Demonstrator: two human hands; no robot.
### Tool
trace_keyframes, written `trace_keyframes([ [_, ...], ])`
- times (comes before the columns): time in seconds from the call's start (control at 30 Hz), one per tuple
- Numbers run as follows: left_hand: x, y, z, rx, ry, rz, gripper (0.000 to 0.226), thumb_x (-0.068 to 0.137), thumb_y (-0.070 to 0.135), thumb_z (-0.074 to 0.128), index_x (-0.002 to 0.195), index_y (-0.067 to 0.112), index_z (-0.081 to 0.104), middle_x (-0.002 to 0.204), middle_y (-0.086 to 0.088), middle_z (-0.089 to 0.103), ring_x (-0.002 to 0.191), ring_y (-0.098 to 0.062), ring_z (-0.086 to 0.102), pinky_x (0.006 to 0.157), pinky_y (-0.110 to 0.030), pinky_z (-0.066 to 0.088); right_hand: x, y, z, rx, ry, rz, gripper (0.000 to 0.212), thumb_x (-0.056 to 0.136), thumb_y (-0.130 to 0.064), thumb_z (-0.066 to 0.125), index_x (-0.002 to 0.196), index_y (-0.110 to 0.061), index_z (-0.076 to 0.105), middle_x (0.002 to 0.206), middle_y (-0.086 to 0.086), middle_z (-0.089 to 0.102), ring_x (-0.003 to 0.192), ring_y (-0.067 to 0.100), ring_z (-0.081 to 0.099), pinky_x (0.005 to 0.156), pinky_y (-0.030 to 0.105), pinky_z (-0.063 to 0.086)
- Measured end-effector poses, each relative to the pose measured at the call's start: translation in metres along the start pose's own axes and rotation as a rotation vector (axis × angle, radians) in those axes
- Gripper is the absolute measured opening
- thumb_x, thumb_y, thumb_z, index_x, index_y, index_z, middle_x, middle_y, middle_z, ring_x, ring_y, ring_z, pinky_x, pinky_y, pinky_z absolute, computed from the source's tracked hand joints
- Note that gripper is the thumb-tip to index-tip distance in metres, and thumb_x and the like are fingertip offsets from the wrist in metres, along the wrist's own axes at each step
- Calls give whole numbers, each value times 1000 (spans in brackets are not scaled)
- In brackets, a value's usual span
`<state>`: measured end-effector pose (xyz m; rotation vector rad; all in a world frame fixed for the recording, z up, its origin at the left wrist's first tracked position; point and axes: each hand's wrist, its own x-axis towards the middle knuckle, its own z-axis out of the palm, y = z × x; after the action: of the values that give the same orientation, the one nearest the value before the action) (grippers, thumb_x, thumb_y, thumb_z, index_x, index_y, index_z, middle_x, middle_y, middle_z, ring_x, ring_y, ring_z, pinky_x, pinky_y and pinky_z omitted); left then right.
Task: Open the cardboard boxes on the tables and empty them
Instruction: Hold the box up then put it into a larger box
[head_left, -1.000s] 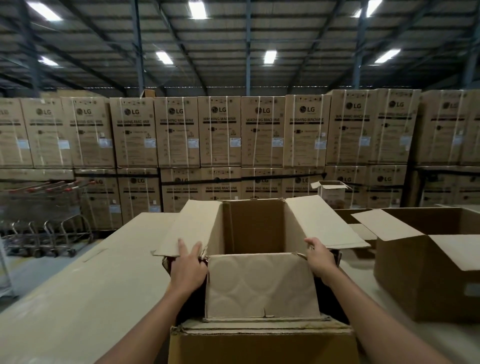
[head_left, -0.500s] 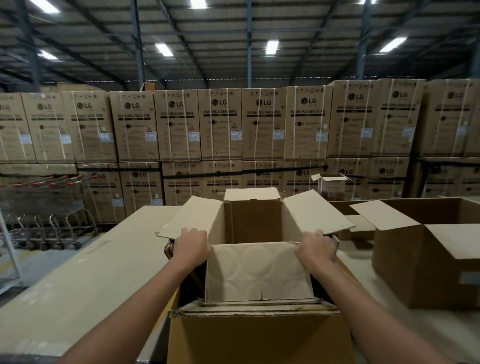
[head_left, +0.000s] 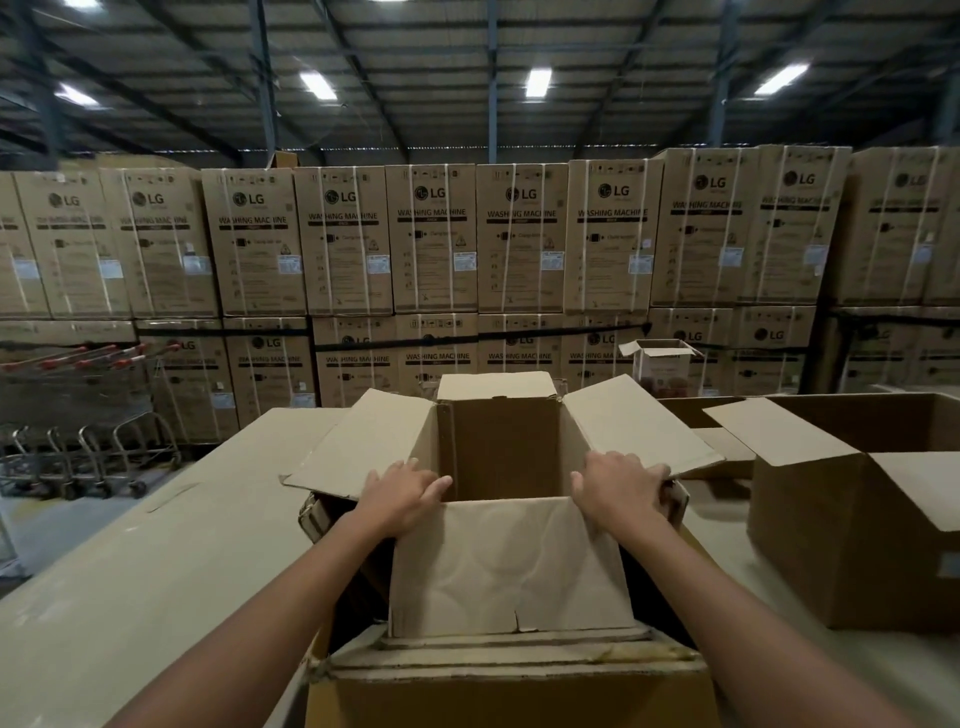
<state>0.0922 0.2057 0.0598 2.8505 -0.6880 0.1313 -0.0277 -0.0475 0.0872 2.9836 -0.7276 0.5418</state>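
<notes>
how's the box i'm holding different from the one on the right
Both the left hand and right hand grip the middle box at its side flaps; nothing touches the right box. The middle box sits over another carton; the right box stands on the table. Both are brown cardboard, flaps open.

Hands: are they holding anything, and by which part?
Yes. The left hand and right hand grip the middle box by its top rim, one at each near corner.
</notes>
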Motion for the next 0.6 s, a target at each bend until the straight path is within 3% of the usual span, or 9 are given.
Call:
trace_keyframes([
  [0.13,44,-8,4,36,-23,-26,57,103,58,27,148,28,44,162,-7,29,151,-27,21,120,-56,14,38,-2,7,35,21,-77,29,98,-41,46,111,-21,62,113,2,62,106,22,55,97,48,39],
  [0.23,89,-12,8,78,-111,-28,67,100,60,35,157,27,24,166,-9,15,153,-30,10,122,-56,9,75,7,27,79,-63,-144,33,96,-39,50,123,-23,61,127,4,56,119,23,51,100,45,42],
  [0.4,171,-32,15,119,-147,-20,76,99,59,42,160,28,8,167,-11,1,154,-33,1,122,-55,4,150,3,54,73,-175,-163,58,94,-39,57,148,-25,41,157,13,33,146,30,30,116,47,32],
  [0.6,262,-45,28,156,-69,25,84,99,54,47,159,29,-4,167,-14,-6,154,-33,2,122,-55,10,234,-12,86,63,-244,-164,81,91,-45,64,158,-27,22,165,15,17,152,31,19,122,49,23],
])
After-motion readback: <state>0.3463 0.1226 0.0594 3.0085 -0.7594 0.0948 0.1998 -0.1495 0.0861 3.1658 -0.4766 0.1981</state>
